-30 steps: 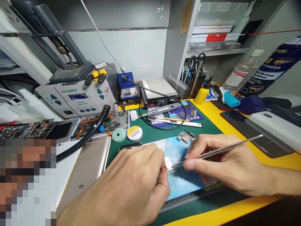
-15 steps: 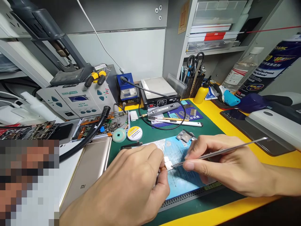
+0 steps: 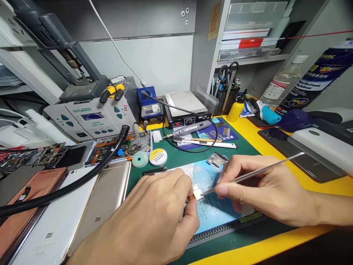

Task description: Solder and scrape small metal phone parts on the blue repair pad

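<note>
My left hand point(image 3: 154, 213) is closed in a pinch on a small white part with a copper-coloured flex strip point(image 3: 197, 193), above the blue work mat. Its fingers hide the rest of that part. A slim metal pry tool point(image 3: 259, 170) lies between the thumb and fingers of my right hand point(image 3: 256, 187), which is closed on it like a pen. The tool's tip touches the white part near its lower edge, beside a small dark spot. Beyond my hands, a small metal-shielded board point(image 3: 217, 159) rests at the blue mat's point(image 3: 220, 213) far edge.
Phones point(image 3: 107, 202) lie side by side at left under a black hose point(image 3: 82, 184). A tray of circuit boards point(image 3: 121, 145), round tins point(image 3: 158, 157) and a cabled grey handpiece point(image 3: 193, 128) sit behind. At right are a dark phone point(image 3: 300, 158) and a solvent can point(image 3: 317, 77).
The pry tool's rear end has swung slightly left and up, and my right hand has rolled a little. The tip stays at the white part; my left hand keeps its pinch.
</note>
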{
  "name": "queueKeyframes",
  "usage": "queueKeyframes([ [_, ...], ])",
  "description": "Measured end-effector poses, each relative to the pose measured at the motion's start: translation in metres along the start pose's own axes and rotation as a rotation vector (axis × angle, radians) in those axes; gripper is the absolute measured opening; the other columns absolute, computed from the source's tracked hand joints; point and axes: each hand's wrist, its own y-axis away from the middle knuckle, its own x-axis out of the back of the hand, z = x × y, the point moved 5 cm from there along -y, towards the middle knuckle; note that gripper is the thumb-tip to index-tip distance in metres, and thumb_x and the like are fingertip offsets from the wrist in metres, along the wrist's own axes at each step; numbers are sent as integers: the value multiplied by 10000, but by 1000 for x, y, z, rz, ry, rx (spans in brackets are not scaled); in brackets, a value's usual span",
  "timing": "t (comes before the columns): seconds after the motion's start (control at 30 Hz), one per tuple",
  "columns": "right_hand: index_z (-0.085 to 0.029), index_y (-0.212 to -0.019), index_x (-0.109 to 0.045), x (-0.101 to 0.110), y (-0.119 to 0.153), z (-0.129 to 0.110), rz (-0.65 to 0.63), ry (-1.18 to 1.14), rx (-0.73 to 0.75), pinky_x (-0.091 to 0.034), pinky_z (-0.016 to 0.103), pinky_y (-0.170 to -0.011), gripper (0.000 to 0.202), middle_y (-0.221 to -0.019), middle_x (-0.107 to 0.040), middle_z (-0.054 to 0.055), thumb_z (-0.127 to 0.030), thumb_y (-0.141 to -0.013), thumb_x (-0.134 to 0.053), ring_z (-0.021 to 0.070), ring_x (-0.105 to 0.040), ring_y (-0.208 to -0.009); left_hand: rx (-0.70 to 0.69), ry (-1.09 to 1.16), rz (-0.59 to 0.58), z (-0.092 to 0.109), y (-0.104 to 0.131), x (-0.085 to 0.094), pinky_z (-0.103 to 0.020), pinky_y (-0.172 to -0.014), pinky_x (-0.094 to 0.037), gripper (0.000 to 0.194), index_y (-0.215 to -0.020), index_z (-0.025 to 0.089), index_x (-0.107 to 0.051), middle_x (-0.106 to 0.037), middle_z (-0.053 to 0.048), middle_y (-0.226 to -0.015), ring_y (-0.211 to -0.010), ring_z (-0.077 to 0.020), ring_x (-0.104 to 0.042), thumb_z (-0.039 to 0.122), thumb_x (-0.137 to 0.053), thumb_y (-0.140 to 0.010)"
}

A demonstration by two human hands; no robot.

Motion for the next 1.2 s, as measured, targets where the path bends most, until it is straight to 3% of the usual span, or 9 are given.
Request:
queueKeyframes([
  [0.5,-176,-746,-680,-1,2,-3,-8,60,77,-440,191,-406,173,-603,-619,-20,-246,-764,-838,102,-568,-456,3,3,-19,1,0,0,-337,-612,-360,96,-799,219,-545,-576,14,-761,-705,-188,-554,160,-513,-867],
  [0.87,-165,-747,-676,-2,4,-15,-13,296,270,-418,223,-434,180,-570,-642,-2,-275,-880,-725,106,-551,-472,-6,19,1,0,0,-2,-331,-622,-372,82,-807,223,-529,-575,14,-767,-725,-194,-563,166,-526,-866],
  [1.2,-178,-789,-680,-1,6,-10,-35,192,237,-441,199,-432,88,-602,-649,-23,-170,-856,-736,94,-567,-461,-12,25,2,0,-1,-2,-327,-602,-359,82,-804,219,-533,-578,9,-764,-717,-188,-556,162,-525,-863],
])
